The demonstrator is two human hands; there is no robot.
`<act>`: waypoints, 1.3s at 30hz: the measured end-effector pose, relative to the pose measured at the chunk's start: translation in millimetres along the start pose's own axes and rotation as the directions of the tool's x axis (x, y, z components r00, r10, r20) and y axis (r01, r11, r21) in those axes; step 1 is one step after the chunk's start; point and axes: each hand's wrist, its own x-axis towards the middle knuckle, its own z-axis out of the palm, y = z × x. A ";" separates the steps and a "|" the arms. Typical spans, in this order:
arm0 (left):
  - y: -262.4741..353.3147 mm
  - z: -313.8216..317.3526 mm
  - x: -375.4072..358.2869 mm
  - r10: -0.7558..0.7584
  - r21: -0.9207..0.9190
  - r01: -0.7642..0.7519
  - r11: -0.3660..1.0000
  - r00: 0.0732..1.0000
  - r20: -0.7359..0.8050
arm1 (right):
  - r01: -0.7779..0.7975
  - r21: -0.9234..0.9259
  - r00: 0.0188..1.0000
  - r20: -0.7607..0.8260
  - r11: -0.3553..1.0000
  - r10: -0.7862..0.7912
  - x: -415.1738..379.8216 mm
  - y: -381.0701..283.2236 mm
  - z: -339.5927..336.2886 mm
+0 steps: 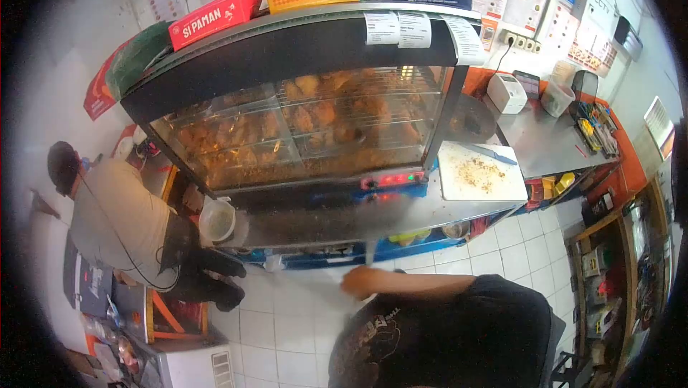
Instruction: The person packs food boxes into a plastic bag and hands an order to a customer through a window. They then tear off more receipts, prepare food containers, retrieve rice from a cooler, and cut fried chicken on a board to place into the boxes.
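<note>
My right hand (358, 283) is at the lower middle of the view, the bare forearm reaching leftward across my chest from a black short sleeve. The hand is blurred, with its fingers curled closed. A thin pale upright strip (370, 252) shows just above the fist, in front of the counter edge; I cannot tell whether the hand holds it. Beyond the hand is the steel counter (308, 227), with a glass-fronted warming cabinet (287, 126) of browned fried pieces on it. My left hand is out of view.
A white cutting board (459, 176) with crumbs and a blue-handled knife (493, 154) lies right of the cabinet. A white bucket (217, 221) stands at the counter's left end. Another person (125, 219) stands at the left, facing away. Shelves (609, 273) line the right side.
</note>
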 end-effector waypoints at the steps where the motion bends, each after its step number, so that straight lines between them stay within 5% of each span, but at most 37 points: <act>1: -7.2 -5.4 0.1 0.053 0.057 -0.053 0.997 0.999 -0.002 | -0.064 0.077 0.998 0.027 0.995 0.063 -2.8 14.2 12.8; 6: -32.8 -38.8 24.8 0.444 0.436 -0.411 0.800 0.896 0.030 | -0.259 0.140 0.962 -0.051 0.956 0.268 -12.6 22.6 13.1; 7: -33.1 -49.2 41.5 0.179 -0.346 -0.185 0.920 0.983 -0.049 | -0.263 0.145 0.960 -0.059 0.954 0.273 -6.5 21.8 12.1; 8: -32.8 -58.7 52.2 -0.073 -0.908 0.119 0.401 0.993 0.098 | -0.248 0.134 0.967 -0.028 0.959 0.254 2.7 20.5 12.1; 9: -22.0 -68.4 60.8 -0.072 -0.906 0.115 0.408 0.993 0.094 | -0.231 0.122 0.973 0.003 0.965 0.232 8.4 18.7 10.7; 11: 9.2 -88.2 88.5 0.074 -0.606 -0.079 0.791 0.997 -0.034 | -0.180 0.171 0.982 -0.024 0.969 0.187 11.8 12.1 5.6; 12: 31.5 -93.5 88.9 0.102 -0.502 -0.114 0.857 0.993 -0.050 | -0.130 0.215 0.989 -0.042 0.968 0.142 12.9 9.2 2.0; 15: 95.2 -90.0 84.1 0.160 -0.379 -0.145 0.914 0.987 0.007 | -0.087 0.201 0.994 -0.051 0.976 0.099 6.5 18.6 -2.2; 19: 203.5 -105.2 82.4 0.329 -0.245 -0.305 0.920 0.942 0.065 | -0.253 0.207 0.968 0.045 0.945 0.249 -15.2 57.1 7.4; 22: 335.9 -171.4 107.5 0.480 -0.146 -0.477 0.867 0.877 -0.020 | -0.327 0.256 0.940 -0.016 0.910 0.342 -24.3 106.9 47.5; 24: 488.0 -250.3 77.0 0.579 -0.068 -0.590 0.804 0.804 -0.137 | -0.337 0.215 0.936 -0.025 0.916 0.350 -46.3 125.2 46.6; 25: 589.6 -291.7 24.6 0.678 0.064 -0.681 0.730 0.709 -0.194 | -0.346 0.189 0.935 -0.016 0.919 0.355 -57.3 129.4 44.7; 27: 697.2 -344.1 -17.6 0.894 0.251 -0.868 0.429 0.368 -0.255 | -0.328 0.021 0.942 -0.064 0.944 0.329 -76.9 127.6 37.1; 29: 784.9 -377.4 -36.9 0.955 0.220 -0.946 0.238 0.186 -0.232 | -0.409 0.313 0.903 0.002 0.857 0.430 -100.9 134.6 21.6; 30: 831.9 -384.1 -42.8 0.965 0.239 -0.957 0.166 0.108 -0.238 | -0.427 0.327 0.851 -0.170 0.843 0.497 -104.9 143.7 43.4; 33: 965.3 -399.5 -31.0 0.988 0.360 -0.930 -0.069 -0.114 -0.104 | -0.322 0.435 0.836 -0.286 0.841 0.468 -141.6 167.8 56.2; 35: 1055.6 -394.2 -3.6 0.981 0.427 -0.893 -0.142 -0.185 -0.062 | -0.309 0.443 0.748 -0.433 0.842 0.503 -152.9 207.4 105.2; 37: 1135.6 -385.1 38.3 0.975 0.505 -0.836 -0.213 -0.211 0.062 | -0.413 0.374 0.802 -0.282 0.831 0.526 -185.3 219.1 98.4; 39: 1181.5 -366.7 66.5 0.994 0.584 -0.811 0.028 0.084 0.069 | -0.352 0.565 0.668 -0.407 0.747 0.623 -239.1 200.1 72.5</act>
